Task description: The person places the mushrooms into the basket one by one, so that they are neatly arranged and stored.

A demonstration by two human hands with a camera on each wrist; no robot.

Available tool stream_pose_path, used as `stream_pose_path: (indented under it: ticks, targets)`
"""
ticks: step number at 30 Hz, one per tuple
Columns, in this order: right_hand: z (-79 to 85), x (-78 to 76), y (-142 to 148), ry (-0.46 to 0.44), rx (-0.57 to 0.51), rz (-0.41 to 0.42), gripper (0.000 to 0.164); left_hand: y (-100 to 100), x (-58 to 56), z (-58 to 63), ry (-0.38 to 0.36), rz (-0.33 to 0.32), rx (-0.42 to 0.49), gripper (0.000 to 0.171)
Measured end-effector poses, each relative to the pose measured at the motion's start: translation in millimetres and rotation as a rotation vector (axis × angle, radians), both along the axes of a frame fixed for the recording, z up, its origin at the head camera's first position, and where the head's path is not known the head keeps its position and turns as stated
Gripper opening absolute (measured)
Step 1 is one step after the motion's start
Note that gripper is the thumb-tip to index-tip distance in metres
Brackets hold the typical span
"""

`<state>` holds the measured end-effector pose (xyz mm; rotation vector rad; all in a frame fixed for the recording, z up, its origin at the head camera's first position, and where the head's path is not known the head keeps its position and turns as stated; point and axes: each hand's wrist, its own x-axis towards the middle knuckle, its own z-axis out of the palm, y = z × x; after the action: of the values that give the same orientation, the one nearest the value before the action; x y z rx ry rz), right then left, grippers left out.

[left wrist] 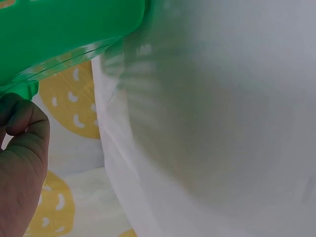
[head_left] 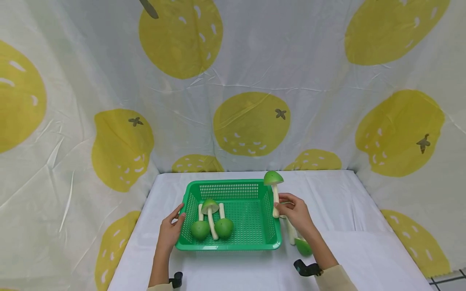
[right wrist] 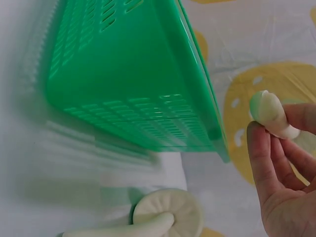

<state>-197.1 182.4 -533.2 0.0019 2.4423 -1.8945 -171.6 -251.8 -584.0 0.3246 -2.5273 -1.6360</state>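
Note:
My right hand pinches a toy mushroom by its pale stem, its green cap uppermost, at the right rim of a green plastic basket. In the right wrist view, the stem's end shows between thumb and fingertips, and the cap is hidden. At the basket's left side, my left hand grips the rim; the left wrist view shows curled fingers at the rim's edge. Inside the basket's left half lie three mushrooms: one with its cap toward the back, two with caps toward the front.
Right of the basket, more mushrooms lie on the white-covered table, partly hidden behind my right hand; one green cap shows near the wrist. The right wrist view shows a mushroom beside the basket wall. A lemon-patterned curtain hangs behind.

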Motion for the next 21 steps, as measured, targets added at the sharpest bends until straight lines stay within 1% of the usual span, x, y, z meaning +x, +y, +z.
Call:
stream_pose_path:
  ticks: [15, 21]
  targets:
    - [-2.4, -3.4, -19, 0.003, -0.033, 0.043, 0.044, 0, 0.6, -0.7, -0.002, 0.005, -0.008, 0.044]
    - [-1.8, -3.6, -27, -0.003, -0.043, 0.046, 0.044, 1, 0.4, -1.1, -0.001, 0.005, -0.003, 0.044]
